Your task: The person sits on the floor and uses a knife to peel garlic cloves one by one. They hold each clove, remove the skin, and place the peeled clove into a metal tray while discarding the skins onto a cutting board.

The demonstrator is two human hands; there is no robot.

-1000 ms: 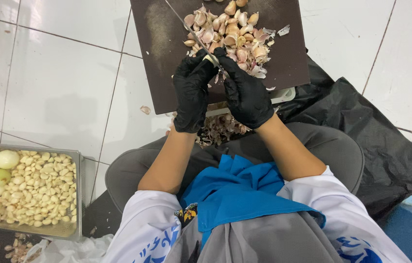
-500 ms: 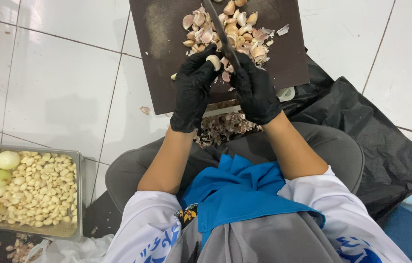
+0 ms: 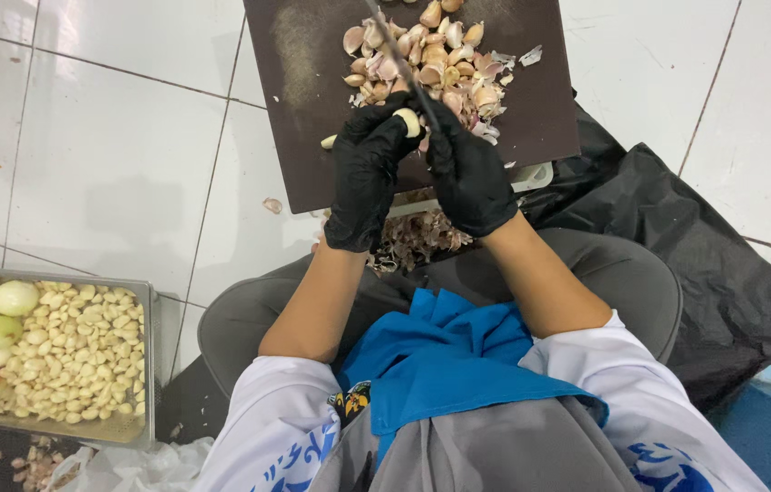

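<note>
Both my hands wear black gloves and meet over the near edge of a dark brown cutting board (image 3: 312,82). My left hand (image 3: 365,173) pinches a pale peeled garlic clove (image 3: 410,121) at its fingertips. My right hand (image 3: 469,173) grips a knife (image 3: 394,50) whose thin dark blade points away, up over a pile of unpeeled garlic cloves (image 3: 431,59) on the board. One peeled clove (image 3: 329,141) lies on the board just left of my left hand.
A metal tray (image 3: 150,364) of peeled cloves with several green-white bulbs sits at the lower left on the white tiled floor (image 3: 112,164). Garlic skins (image 3: 417,239) are heaped below the board. A black plastic bag (image 3: 722,273) spreads to the right.
My hands have lifted slightly off the pile. The knife blade now points up over the garlic, and a peeled clove shows at my left fingertips.
</note>
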